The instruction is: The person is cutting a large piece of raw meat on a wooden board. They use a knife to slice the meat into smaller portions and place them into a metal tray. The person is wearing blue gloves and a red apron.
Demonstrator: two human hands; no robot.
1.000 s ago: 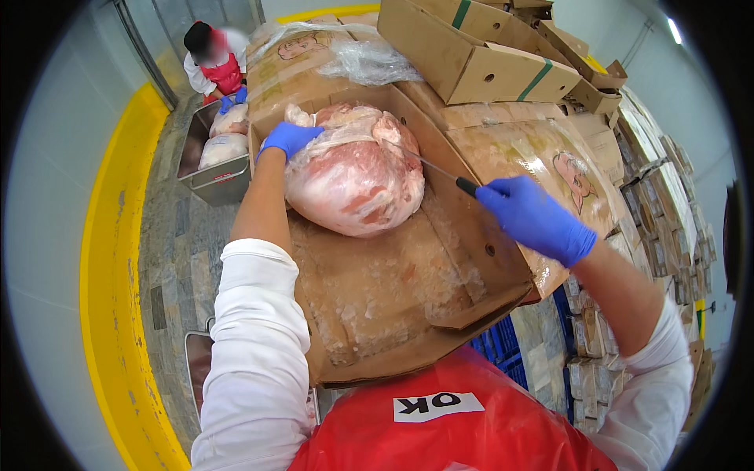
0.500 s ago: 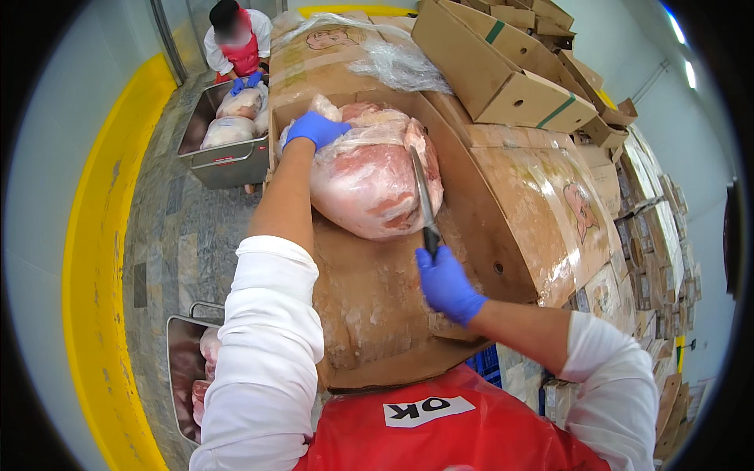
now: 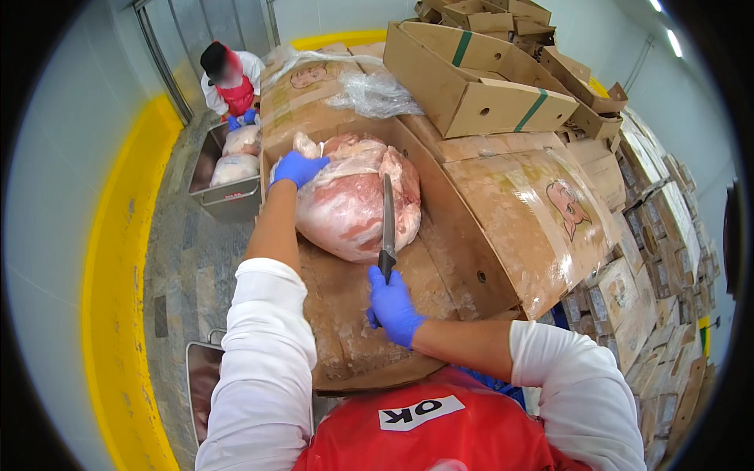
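Observation:
A large block of pale pink meat (image 3: 345, 206) lies in an open, worn cardboard box (image 3: 369, 334), at its far end. My left hand (image 3: 298, 169), in a blue glove, grips the meat's upper left edge. In my blue-gloved right hand (image 3: 395, 306) is the black handle of a long knife (image 3: 389, 216). The blade lies along the right part of the meat, its tip pointing away from me. Whether the edge is cutting into the meat, I cannot tell. My right fingers are wrapped round the handle.
Closed cardboard boxes (image 3: 522, 212) adjoin on the right, with an open empty carton (image 3: 503, 102) on top. Crumpled plastic film (image 3: 377, 94) lies beyond. A co-worker (image 3: 236, 86) stands far left at a metal bin (image 3: 228, 192) holding meat. Another metal bin (image 3: 203, 377) stands near my left arm.
My right hand and the knife have moved left and toward me; the blade now stands straighter in the picture. My left hand keeps its grip on the meat. The whole view has shifted slightly.

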